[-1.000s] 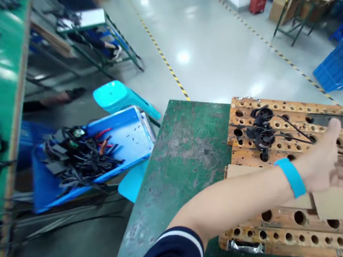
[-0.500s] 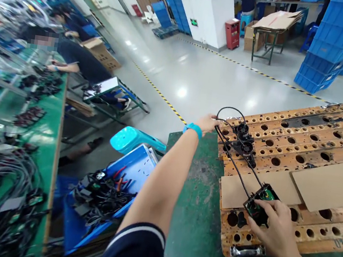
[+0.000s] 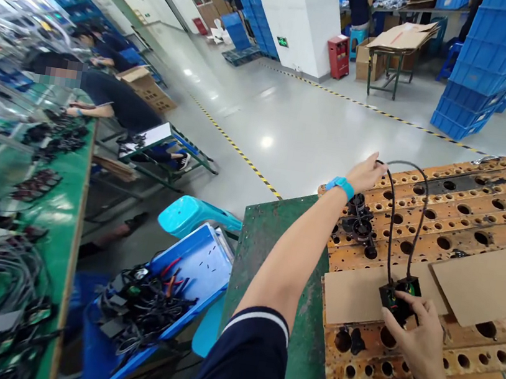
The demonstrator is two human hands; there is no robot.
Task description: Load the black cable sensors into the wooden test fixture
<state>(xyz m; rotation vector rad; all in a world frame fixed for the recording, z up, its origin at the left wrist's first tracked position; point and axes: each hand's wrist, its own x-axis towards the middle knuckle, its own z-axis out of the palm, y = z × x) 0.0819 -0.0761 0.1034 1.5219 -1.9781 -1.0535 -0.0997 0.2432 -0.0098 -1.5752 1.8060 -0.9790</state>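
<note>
My left hand (image 3: 368, 172), with a blue wristband (image 3: 342, 187) on its wrist, is stretched over the far left part of a wooden board with holes (image 3: 460, 209). Its fingertips are closed on a looped black cable (image 3: 390, 224). Both runs of that loop come down to a small black housing with green circuit boards (image 3: 388, 301), gripped by my right hand (image 3: 421, 329) between thumb and fingers. Below my left wrist, two round black parts (image 3: 361, 227) sit on the board.
Cardboard sheets (image 3: 489, 279) lie across the board, which rests on a green table (image 3: 269, 242). To the left, a blue bin (image 3: 210, 259) holds tangled cables beside a turquoise stool (image 3: 183, 216). A co-worker (image 3: 115, 98) sits at the left bench. Blue crates (image 3: 496, 67) are stacked behind.
My left hand has moved right with the cable, away from beside the round black parts. The cable loop now stands more upright, and the housing in my right hand has turned and shifted slightly right.
</note>
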